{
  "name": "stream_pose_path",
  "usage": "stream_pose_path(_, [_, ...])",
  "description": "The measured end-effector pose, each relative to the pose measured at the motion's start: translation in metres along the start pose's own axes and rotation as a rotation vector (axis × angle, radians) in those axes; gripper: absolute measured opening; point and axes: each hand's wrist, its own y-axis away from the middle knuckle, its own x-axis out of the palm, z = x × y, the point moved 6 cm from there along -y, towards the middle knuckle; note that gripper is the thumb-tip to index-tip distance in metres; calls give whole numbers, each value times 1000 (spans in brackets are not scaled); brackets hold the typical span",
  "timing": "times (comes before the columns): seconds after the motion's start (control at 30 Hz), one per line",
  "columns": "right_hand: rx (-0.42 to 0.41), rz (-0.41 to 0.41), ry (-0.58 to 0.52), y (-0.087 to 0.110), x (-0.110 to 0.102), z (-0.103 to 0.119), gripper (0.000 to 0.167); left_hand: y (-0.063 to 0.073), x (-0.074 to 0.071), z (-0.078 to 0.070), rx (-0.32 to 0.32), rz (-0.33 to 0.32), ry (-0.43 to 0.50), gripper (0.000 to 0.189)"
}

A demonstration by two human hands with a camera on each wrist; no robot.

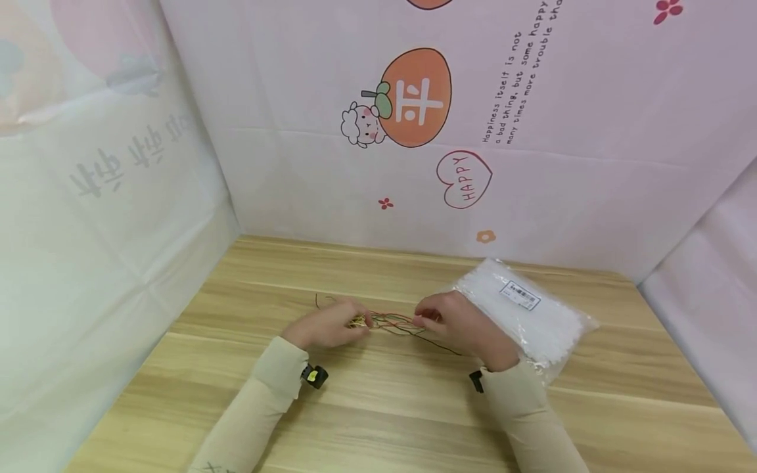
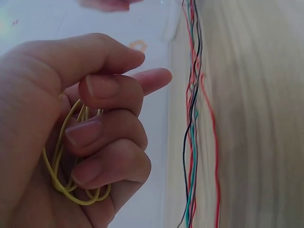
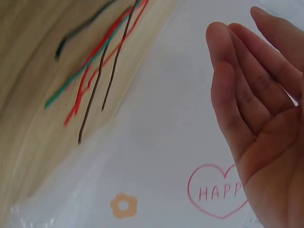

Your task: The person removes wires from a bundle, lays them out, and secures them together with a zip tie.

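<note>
Thin yellow loops that look like rubber bands (image 2: 59,184) lie in my left hand (image 1: 328,325), under its curled middle, ring and little fingers. Its index finger and thumb point out past them. A loose bundle of thin wires (image 1: 393,320), red, green, black and brown, stretches across the wooden table between my hands. In the left wrist view the wires run beside the left fingertips, apart from them. My right hand (image 3: 261,99) hovers by the bundle's right end, fingers gently bent and nothing in its palm. The wires' free ends fan out in the right wrist view.
A clear plastic bag (image 1: 514,309) with white contents and a barcode label lies behind and right of my right hand. White printed cloth (image 1: 331,197) hangs along the back edge of the table (image 1: 378,420) and at both sides.
</note>
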Motion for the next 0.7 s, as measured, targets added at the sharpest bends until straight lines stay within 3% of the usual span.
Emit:
stream_pose_path(0.17, [-61,-2,-32,-7,12,18,7,-5,8,-8,16,5,-78,20])
stream_pose_path(0.33, [-117,-39,8,-12,18,37,9,-8,14,-14,3,11,-115,20])
stream_pose_path(0.7, [-148,-84,11,-14,29,53,8,-8,18,-31,69,30,-113,8])
